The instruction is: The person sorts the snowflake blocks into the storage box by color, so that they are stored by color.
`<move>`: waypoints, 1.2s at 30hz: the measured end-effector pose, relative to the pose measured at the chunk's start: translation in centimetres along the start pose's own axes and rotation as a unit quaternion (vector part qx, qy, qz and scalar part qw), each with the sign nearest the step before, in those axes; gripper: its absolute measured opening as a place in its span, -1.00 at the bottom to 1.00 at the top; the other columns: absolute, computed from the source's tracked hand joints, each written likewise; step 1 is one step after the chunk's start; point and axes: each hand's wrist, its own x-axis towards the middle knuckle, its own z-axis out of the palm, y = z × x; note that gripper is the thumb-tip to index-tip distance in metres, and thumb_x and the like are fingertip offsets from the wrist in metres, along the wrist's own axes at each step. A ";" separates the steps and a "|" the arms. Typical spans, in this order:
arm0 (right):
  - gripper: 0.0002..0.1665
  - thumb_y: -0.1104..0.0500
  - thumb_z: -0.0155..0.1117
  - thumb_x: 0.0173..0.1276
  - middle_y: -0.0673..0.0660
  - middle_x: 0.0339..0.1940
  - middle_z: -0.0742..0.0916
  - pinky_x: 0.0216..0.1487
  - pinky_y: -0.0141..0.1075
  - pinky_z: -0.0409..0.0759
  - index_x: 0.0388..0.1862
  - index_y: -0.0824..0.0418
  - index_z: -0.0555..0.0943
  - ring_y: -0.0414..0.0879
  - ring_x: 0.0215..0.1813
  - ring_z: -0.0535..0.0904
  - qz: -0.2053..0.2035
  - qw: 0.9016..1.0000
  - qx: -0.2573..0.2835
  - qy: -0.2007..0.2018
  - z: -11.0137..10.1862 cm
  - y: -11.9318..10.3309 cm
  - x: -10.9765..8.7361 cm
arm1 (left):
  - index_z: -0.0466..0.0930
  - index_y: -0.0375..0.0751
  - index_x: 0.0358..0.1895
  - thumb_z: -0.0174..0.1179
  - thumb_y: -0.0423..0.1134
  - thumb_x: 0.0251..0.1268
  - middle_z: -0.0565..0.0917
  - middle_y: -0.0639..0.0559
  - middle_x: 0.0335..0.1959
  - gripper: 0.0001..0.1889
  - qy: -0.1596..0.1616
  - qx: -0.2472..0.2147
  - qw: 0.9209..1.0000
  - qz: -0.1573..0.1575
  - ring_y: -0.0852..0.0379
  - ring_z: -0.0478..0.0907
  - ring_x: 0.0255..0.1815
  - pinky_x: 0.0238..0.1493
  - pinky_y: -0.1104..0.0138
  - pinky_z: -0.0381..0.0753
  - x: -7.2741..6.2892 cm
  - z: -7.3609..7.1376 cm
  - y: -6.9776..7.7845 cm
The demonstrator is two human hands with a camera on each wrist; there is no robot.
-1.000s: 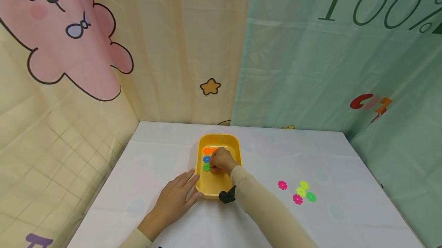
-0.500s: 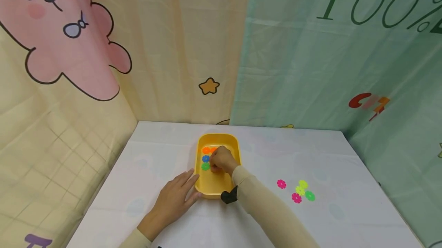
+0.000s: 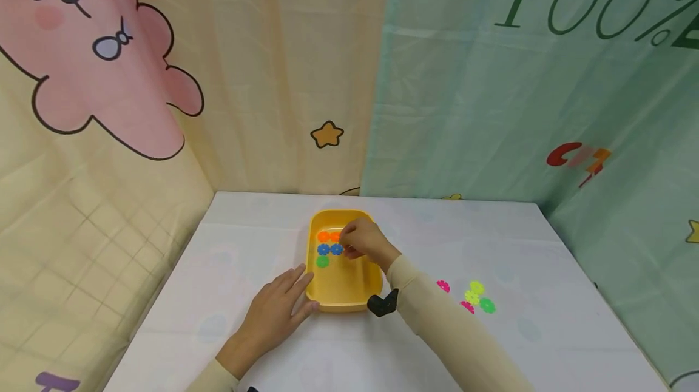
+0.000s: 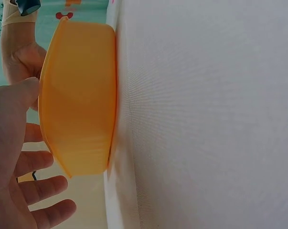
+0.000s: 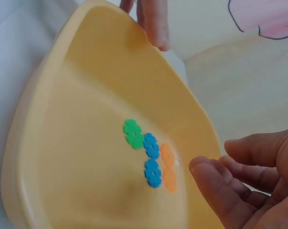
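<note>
A yellow plastic tray [image 3: 344,286] stands on the white table. Inside it, flower-shaped plastic discs lie flat: two orange discs [image 3: 324,236], two blue discs [image 3: 336,249] and one green disc [image 3: 323,261]. My right hand [image 3: 367,240] hovers over the tray, right of the blue and orange discs. In the right wrist view its thumb and fingers [image 5: 208,183] stand apart, with nothing between them. My left hand [image 3: 273,310] rests at the tray's near left side, fingers extended. The left wrist view has its thumb [image 4: 26,90] at the tray rim.
Several loose flower discs lie on the table [image 3: 551,301] to the right: yellow [image 3: 477,287], green [image 3: 488,305] and pink [image 3: 443,286], with another pink disc [image 3: 467,306] partly behind my right sleeve. Printed curtains [image 3: 459,107] hang behind the table and at its sides.
My right hand has lifted and drawn back to the right inside the tray, uncovering the second blue disc beside the first. My left hand stays at the tray's edge.
</note>
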 end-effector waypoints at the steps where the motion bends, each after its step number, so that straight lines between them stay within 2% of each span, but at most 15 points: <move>1: -0.86 0.31 0.30 0.41 0.23 -0.30 0.72 -0.34 -0.28 0.76 -0.16 0.39 0.70 -0.06 -0.46 0.68 -0.001 1.000 0.002 0.003 -0.5 0.0 -0.1 | 0.51 -0.10 0.41 0.27 0.20 0.35 0.44 -0.06 0.49 -0.33 -0.003 0.001 1.000 -0.002 -0.13 0.44 0.43 0.25 -0.09 0.56 0.0 0.0 0.0; 7: -0.88 0.27 0.32 0.41 0.30 -0.25 0.73 -0.31 -0.27 0.77 -0.18 0.33 0.69 -0.04 -0.43 0.68 -0.003 1.000 -0.002 0.030 -3.5 0.4 -1.2 | 0.51 -0.09 0.42 0.28 0.20 0.35 0.43 -0.06 0.50 -0.32 -0.008 0.005 1.000 -0.005 -0.13 0.44 0.43 0.26 -0.09 0.55 -0.1 -0.2 0.1; 14: -0.80 0.22 0.31 0.43 0.28 -0.17 0.73 -0.24 -0.26 0.77 -0.08 0.33 0.67 0.03 -0.31 0.69 -0.004 0.997 -0.039 0.072 -7.7 1.5 -3.4 | 0.50 -0.09 0.42 0.27 0.21 0.35 0.44 -0.06 0.50 -0.32 -0.001 0.008 1.000 0.005 -0.12 0.44 0.43 0.26 -0.08 0.56 0.0 -0.2 -0.1; 24: -0.62 0.16 0.27 0.47 0.31 -0.07 0.72 -0.16 -0.20 0.76 0.10 0.42 0.59 0.13 -0.18 0.73 -0.001 0.993 -0.055 0.100 -13.1 5.9 -7.2 | 0.51 -0.10 0.41 0.28 0.19 0.35 0.44 -0.06 0.49 -0.33 -0.003 0.005 1.000 0.002 -0.13 0.44 0.43 0.25 -0.08 0.56 0.0 -0.4 -0.1; 31: -0.57 0.13 0.23 0.51 0.32 -0.02 0.71 -0.11 -0.18 0.74 0.15 0.44 0.55 0.15 -0.13 0.69 0.008 0.990 -0.070 0.118 -15.9 9.1 -9.5 | 0.50 -0.09 0.42 0.27 0.21 0.35 0.44 -0.05 0.49 -0.31 -0.013 0.007 1.000 0.001 -0.12 0.43 0.44 0.26 -0.07 0.56 0.2 -0.4 0.1; 36: -0.57 0.12 0.21 0.53 0.34 -0.01 0.71 -0.12 -0.23 0.73 0.17 0.44 0.55 0.08 -0.15 0.68 0.018 0.986 -0.080 0.144 -17.5 10.9 -10.7 | 0.49 -0.08 0.43 0.26 0.22 0.36 0.43 -0.04 0.50 -0.31 -0.019 0.009 1.000 -0.001 -0.11 0.42 0.45 0.27 -0.07 0.55 0.2 -0.4 0.2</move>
